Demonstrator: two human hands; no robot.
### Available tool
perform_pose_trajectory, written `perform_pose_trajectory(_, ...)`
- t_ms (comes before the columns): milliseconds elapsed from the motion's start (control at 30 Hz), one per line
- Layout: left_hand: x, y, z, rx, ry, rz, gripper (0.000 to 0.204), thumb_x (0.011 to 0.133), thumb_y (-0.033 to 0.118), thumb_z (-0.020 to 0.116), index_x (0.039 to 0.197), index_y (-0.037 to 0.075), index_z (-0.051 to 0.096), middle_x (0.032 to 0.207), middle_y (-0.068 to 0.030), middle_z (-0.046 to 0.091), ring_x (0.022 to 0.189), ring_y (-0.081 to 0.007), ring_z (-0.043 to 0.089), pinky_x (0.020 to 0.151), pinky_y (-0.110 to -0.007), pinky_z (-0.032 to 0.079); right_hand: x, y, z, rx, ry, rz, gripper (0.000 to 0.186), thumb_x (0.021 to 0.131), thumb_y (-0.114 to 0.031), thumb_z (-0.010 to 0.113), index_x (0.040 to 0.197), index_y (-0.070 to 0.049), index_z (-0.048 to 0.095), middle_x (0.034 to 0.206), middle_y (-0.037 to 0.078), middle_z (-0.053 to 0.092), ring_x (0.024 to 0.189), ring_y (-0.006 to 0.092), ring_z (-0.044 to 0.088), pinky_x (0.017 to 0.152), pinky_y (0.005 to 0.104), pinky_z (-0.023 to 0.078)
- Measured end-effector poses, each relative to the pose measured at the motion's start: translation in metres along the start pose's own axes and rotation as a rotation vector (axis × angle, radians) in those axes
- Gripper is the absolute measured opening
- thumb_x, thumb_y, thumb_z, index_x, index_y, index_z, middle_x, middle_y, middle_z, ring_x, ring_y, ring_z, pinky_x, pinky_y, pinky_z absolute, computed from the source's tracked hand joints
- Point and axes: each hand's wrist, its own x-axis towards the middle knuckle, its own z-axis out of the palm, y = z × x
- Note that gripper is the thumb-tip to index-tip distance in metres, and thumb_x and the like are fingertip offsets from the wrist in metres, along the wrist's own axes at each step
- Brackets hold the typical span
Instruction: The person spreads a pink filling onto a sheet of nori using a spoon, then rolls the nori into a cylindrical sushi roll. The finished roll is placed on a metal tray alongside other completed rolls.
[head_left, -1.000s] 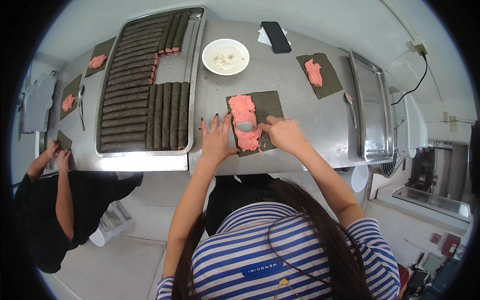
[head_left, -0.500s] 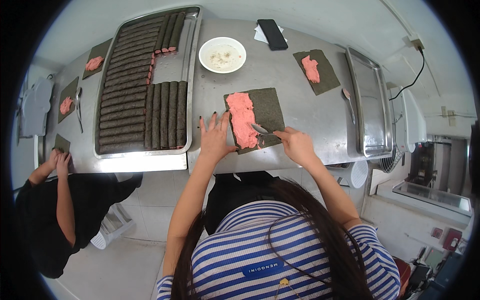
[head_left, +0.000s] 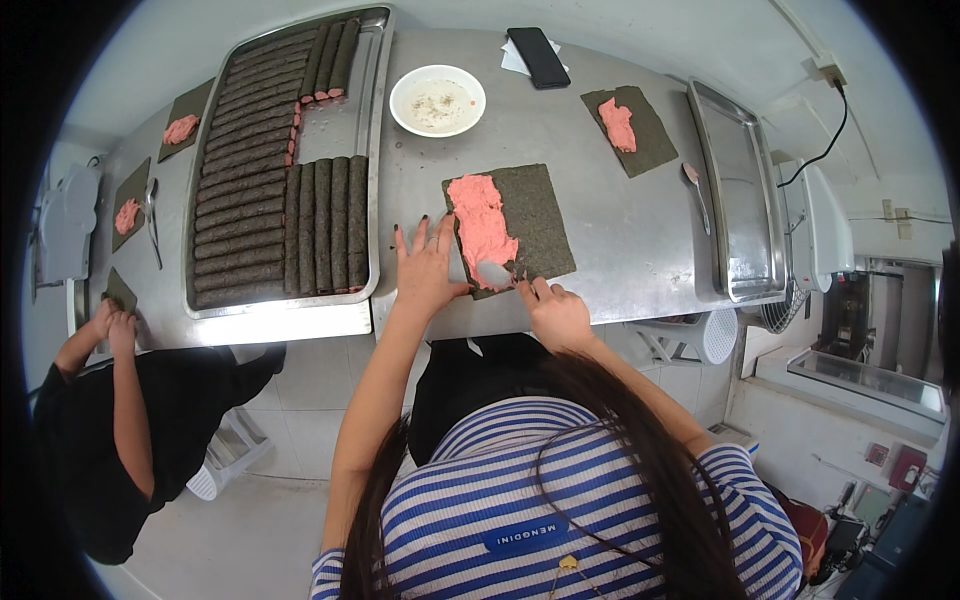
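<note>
In front of me a dark seaweed sheet [head_left: 541, 222] lies on the metal table, its left part covered by a band of pink paste [head_left: 480, 220]. My right hand [head_left: 556, 313] grips a metal spoon [head_left: 492, 273] by its handle, and the bowl of the spoon rests on the near end of the paste. Along the sheet's left edge, my left hand [head_left: 427, 268] lies with its fingers spread, the thumb close to the near left corner. It holds nothing.
Finished seaweed rolls fill much of a metal tray [head_left: 377, 200] on the left. A white bowl [head_left: 437, 100] of liquid and a black phone [head_left: 538, 57] sit farther back. At right are another pasted sheet [head_left: 655, 140], a spoon [head_left: 697, 198] and a metal tray [head_left: 735, 190]. A co-worker's hands [head_left: 112, 322] are far left.
My right hand has moved left and nearer, carrying the spoon from the paste's right edge to its near end. My left hand stays in place at the sheet's left edge.
</note>
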Motion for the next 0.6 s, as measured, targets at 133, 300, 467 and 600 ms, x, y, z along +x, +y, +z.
perform_pose_trajectory(133,0.0,-0.001,-0.002,0.005,-0.049,-0.027,0.117,0.057,0.042,0.086,0.148,0.011,0.019,0.136,-0.0115,0.052,0.139,-0.0306,0.031,0.112,-0.061,0.01,0.01,0.012,-0.02,0.045,0.003,-0.139,0.032,0.074,-0.01,0.058,0.105,-0.006,0.064,0.084,0.008,0.058,0.071,0.0247,0.065,0.057,0.0361,0.053)
perform_pose_trajectory(300,0.0,0.001,-0.002,-0.01,-0.034,-0.023,0.118,0.056,0.041,0.086,0.148,0.011,0.018,0.143,-0.0081,0.045,0.139,-0.0308,0.031,0.113,-0.061,0.01,0.032,0.037,-0.047,0.153,0.082,-0.133,0.029,0.072,-0.008,0.058,0.098,-0.01,0.069,0.081,0.008,0.058,0.068,0.0257,0.064,0.056,0.0377,0.051)
perform_pose_trajectory(467,0.001,0.0,-0.004,-0.01,-0.05,-0.018,0.119,0.055,0.04,0.086,0.148,0.012,0.018,0.143,-0.0077,0.045,0.139,-0.0308,0.03,0.113,-0.06,0.011,0.04,0.036,-0.027,0.064,0.055,-0.107,0.029,0.074,-0.006,0.056,0.099,-0.011,0.07,0.081,0.007,0.058,0.066,0.0264,0.064,0.057,0.0398,0.051)
perform_pose_trajectory(600,0.002,0.0,-0.006,-0.002,-0.107,-0.044,0.119,0.055,0.038,0.086,0.148,0.012,0.017,0.143,-0.0082,0.045,0.14,-0.0302,0.03,0.113,-0.06,0.01,0.039,0.037,-0.039,0.072,-0.108,-0.214,0.022,0.072,-0.008,0.057,0.091,-0.006,0.067,0.083,0.01,0.058,0.073,0.0269,0.064,0.063,0.04,0.052)
